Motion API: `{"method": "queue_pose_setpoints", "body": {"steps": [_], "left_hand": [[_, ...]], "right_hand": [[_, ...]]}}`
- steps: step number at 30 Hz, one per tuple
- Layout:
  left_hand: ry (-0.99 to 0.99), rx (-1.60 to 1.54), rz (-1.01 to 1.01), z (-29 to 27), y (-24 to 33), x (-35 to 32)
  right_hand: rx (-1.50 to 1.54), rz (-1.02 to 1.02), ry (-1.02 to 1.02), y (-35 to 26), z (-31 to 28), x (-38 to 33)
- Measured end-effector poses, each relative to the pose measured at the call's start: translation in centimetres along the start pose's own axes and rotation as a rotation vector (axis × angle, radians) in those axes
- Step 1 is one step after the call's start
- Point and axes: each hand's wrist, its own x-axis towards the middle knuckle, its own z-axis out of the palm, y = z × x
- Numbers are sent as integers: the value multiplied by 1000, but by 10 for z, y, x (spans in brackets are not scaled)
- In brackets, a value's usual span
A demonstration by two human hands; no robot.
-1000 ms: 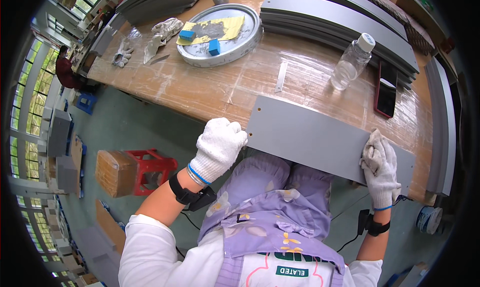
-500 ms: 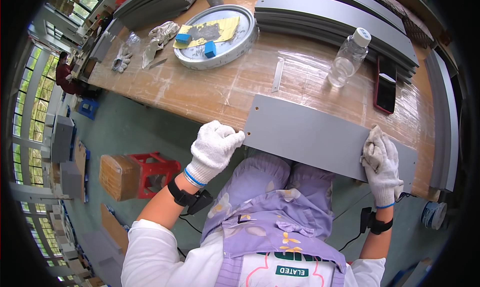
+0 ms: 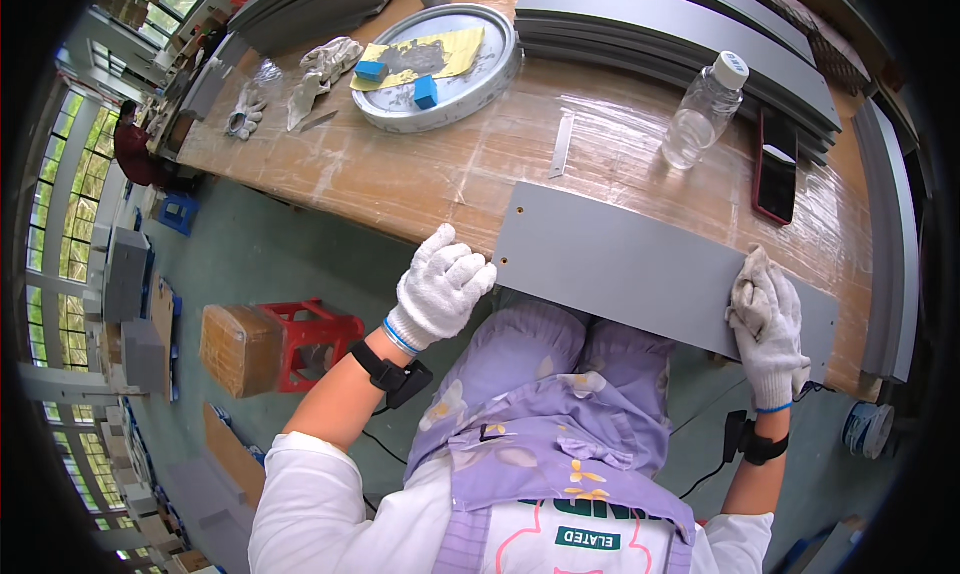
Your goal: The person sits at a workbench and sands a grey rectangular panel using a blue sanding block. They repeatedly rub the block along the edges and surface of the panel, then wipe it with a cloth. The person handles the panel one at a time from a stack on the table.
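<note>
A long flat grey panel (image 3: 620, 264) with small holes at its left end lies along the table's front edge, overhanging my lap. My left hand (image 3: 443, 286), in a white knitted glove, is at the panel's left end. Its fingers are curled, with the tips at the panel's edge; the thumb's grip is partly hidden. At the panel's right end my right hand (image 3: 770, 324), also gloved, is closed on a greyish cloth (image 3: 757, 264) and presses it against the panel's surface.
On the table (image 3: 400, 174) stand a clear bottle (image 3: 692, 124), a phone (image 3: 775, 169), a small metal strip (image 3: 562, 144) and a round lid (image 3: 440, 114) with yellow sandpaper and blue blocks. Stacked grey panels (image 3: 660, 39) lie behind. A red stool (image 3: 310, 344) stands left.
My left hand's fingers have lifted and loosened slightly at the panel's end. My right hand stays at the right end with the cloth. The view has shifted slightly.
</note>
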Motion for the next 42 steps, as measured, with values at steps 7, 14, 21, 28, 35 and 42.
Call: {"method": "queue_pose_setpoints", "body": {"steps": [7, 14, 21, 28, 35, 42], "left_hand": [[99, -107, -81, 0, -10, -20], [91, -151, 16, 3, -4, 3], [48, -76, 30, 7, -6, -3], [97, -221, -108, 8, -13, -23], [67, -170, -17, 10, -7, -5], [66, -67, 9, 13, -7, -8]], "right_hand": [[47, 8, -1, -5, -2, 1], [21, -4, 1, -3, -1, 2], [0, -24, 2, -2, 0, 2], [23, -17, -1, -3, -2, 4], [0, -8, 2, -3, -1, 2], [-1, -8, 1, 0, 1, 3]]}}
